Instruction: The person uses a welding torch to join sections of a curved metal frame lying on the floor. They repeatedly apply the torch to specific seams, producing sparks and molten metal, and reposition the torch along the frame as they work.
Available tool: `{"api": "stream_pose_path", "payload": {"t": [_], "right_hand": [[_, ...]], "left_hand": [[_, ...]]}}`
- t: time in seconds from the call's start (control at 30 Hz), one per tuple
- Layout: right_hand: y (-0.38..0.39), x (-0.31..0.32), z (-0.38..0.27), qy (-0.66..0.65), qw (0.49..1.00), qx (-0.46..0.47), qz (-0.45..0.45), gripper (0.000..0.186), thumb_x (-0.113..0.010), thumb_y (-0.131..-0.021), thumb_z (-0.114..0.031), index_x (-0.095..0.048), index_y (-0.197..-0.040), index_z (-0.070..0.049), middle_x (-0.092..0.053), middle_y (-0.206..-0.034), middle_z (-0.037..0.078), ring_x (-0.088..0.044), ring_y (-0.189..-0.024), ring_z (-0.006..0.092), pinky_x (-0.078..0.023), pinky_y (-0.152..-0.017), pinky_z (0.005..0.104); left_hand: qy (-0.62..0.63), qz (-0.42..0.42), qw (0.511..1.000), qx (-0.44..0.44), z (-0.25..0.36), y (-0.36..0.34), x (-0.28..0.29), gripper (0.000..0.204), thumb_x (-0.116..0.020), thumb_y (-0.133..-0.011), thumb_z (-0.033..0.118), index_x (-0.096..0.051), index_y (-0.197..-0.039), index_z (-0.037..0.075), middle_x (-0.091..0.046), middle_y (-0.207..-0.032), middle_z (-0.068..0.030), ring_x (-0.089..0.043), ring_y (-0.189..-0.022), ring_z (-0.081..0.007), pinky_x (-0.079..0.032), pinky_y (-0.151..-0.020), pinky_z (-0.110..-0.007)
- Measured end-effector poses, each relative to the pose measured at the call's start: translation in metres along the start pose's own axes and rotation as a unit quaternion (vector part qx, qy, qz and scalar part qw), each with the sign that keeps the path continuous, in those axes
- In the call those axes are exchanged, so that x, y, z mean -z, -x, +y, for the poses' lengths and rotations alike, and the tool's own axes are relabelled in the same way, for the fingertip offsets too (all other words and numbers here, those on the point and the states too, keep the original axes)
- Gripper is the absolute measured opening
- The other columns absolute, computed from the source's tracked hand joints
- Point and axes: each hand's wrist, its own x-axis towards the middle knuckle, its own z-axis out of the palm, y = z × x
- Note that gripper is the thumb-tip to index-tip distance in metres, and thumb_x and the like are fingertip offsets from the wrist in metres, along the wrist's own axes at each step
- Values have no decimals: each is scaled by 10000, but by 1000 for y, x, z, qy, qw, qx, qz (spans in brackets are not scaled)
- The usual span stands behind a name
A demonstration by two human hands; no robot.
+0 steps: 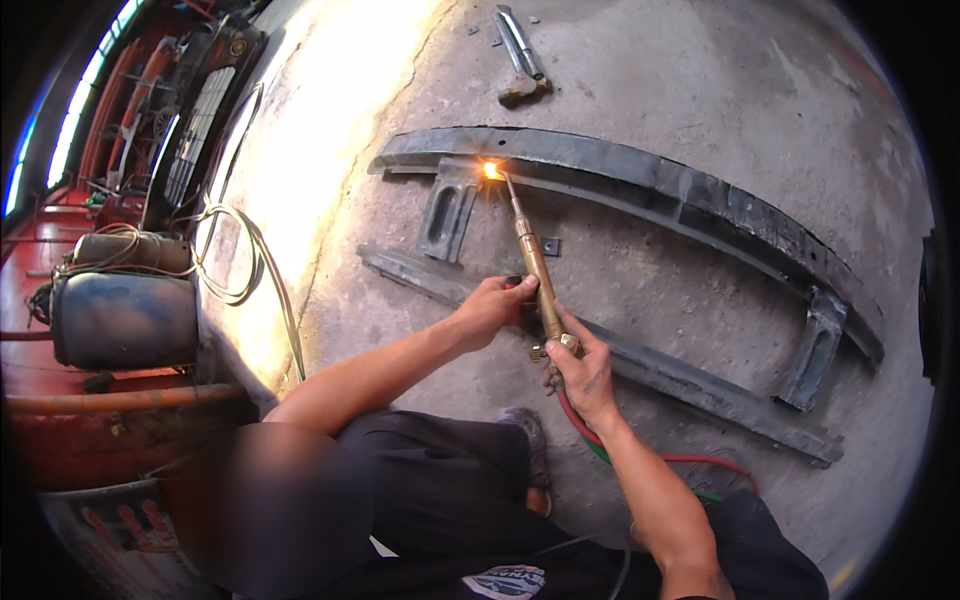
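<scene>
My right hand (590,375) is closed round the handle of a brass torch (530,240), with red and green hoses (575,420) running from its base. A bright orange glow (491,171) shows at its tip, where a bracket (447,210) meets the long curved steel beam (655,180). My left hand (490,312) is closed on a small red and black object (516,282) beside the torch's barrel, partly hidden by fingers. A straight steel bar (700,385) lies under my hands, and a second bracket (812,355) stands under the beam's right end.
Metal tools (522,85) lie on the concrete floor (740,90) beyond the beam. At left are a tank (125,320), coiled hoses (240,290), red machinery (60,440) and car panels (185,140). Beside my knees below is a dark blurred round shape (270,500).
</scene>
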Motion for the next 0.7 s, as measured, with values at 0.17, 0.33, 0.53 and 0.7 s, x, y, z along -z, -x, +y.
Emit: {"api": "stream_pose_path", "payload": {"t": [0.17,0.33,0.53,0.7], "right_hand": [[-7,3,-3,9,1000,12,1,616,-617,-936,-104,-471,-1529,-27,-620,-657,33,-580,-538,107,-496,-521,279],[-10,6,6,21,999,46,3,597,-626,-931,-103,-500,-1508,-19,-629,-727,27,-582,-563,91,-491,-525,278],[-9,6,-2,6,1000,25,-5,584,-626,-929,-96,-516,-1496,-13,-632,-780,22,-582,-591,83,-486,-540,265],[-8,2,-5,13,999,30,-6,571,-623,-928,-93,-526,-1485,-4,-639,-800,22,-606,-660,82,-506,-606,261]], "left_hand": [[4,-15,1000,-3,13,-1,-6,502,-466,-1111,402,-619,-1228,-62,-708,-1117,-137,-673,-1036,-204,-508,-953,-361],[-37,3,999,-1,13,0,-7,516,-461,-1112,411,-617,-1230,-66,-705,-1095,-133,-653,-1004,-190,-496,-943,-350],[-69,9,998,-3,12,-3,-1,522,-465,-1108,415,-599,-1256,-68,-696,-1105,-140,-645,-1008,-199,-491,-935,-357],[-31,-2,1000,-7,12,1,1,533,-474,-1106,409,-585,-1277,-84,-689,-1119,-151,-630,-1021,-201,-495,-923,-357]]}}
